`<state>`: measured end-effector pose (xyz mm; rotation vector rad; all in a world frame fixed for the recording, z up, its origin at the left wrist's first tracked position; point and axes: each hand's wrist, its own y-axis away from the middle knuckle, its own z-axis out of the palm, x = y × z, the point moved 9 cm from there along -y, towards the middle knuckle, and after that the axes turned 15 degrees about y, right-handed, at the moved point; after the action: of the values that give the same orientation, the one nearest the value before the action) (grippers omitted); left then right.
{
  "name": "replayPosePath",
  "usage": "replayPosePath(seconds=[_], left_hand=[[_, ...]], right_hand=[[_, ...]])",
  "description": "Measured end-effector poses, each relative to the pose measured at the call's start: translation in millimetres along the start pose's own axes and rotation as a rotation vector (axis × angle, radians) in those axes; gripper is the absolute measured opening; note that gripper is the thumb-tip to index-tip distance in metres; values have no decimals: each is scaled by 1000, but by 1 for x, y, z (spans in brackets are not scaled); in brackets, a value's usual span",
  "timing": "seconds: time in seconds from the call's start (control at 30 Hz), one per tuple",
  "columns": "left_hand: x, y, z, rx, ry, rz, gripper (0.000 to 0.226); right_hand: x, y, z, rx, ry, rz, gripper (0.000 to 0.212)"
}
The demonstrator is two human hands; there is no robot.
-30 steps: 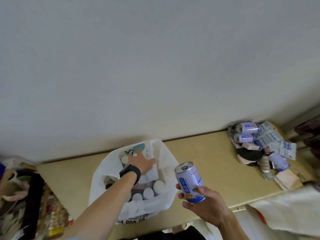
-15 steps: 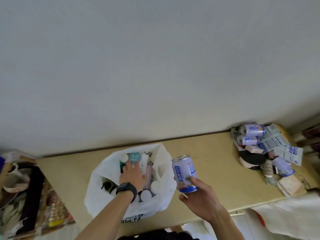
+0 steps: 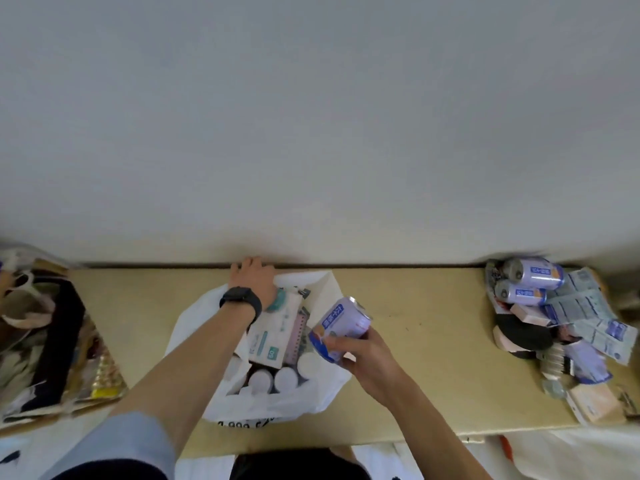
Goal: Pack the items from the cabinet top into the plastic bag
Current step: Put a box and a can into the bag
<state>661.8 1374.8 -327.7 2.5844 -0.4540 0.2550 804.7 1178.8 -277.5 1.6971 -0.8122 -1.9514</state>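
A white plastic bag (image 3: pixel 194 327) stands open on the beige cabinet top (image 3: pixel 422 344). Inside it are a white and teal box (image 3: pixel 273 329), a pink notebook (image 3: pixel 296 337) and several white bottle caps (image 3: pixel 260 378). My left hand (image 3: pixel 254 279), with a black watch on the wrist, grips the bag's far rim by the wall. A purple drink can (image 3: pixel 341 325) is held in my right hand (image 3: pixel 365 355), tilted over the bag's right rim.
At the right end of the cabinet top lies a pile: two more purple cans (image 3: pixel 535 274), blue-white sachets (image 3: pixel 585 306), a black round item (image 3: pixel 519 336) and small boxes (image 3: pixel 597 405). Dark bags and clutter (image 3: pixel 52 341) fill the left side. The wall runs right behind.
My left hand left the bag's contents and moved to the far rim. My right hand carried the can left and tipped it over the bag's opening.
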Motion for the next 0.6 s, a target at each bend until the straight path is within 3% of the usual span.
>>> replayPosePath(seconds=[0.1,0.2,0.33,0.47,0.6], left_hand=[[-20,2,-7,57,126,-19,22],[-33,4,-20,123,286,-58,26],[-34,6,-28,150,367,-22,27],[-30,6,-27,138,407,11,27],[-33,6,-26,117,459,6,25]], right_hand=[[2,-39,24,19,-15,55,52],[3,-67,46,-7,-7,92,32],[18,-83,42,45,-7,161,27],[40,-88,31,61,-166,285,40],[59,-86,24,133,-275,379,41]])
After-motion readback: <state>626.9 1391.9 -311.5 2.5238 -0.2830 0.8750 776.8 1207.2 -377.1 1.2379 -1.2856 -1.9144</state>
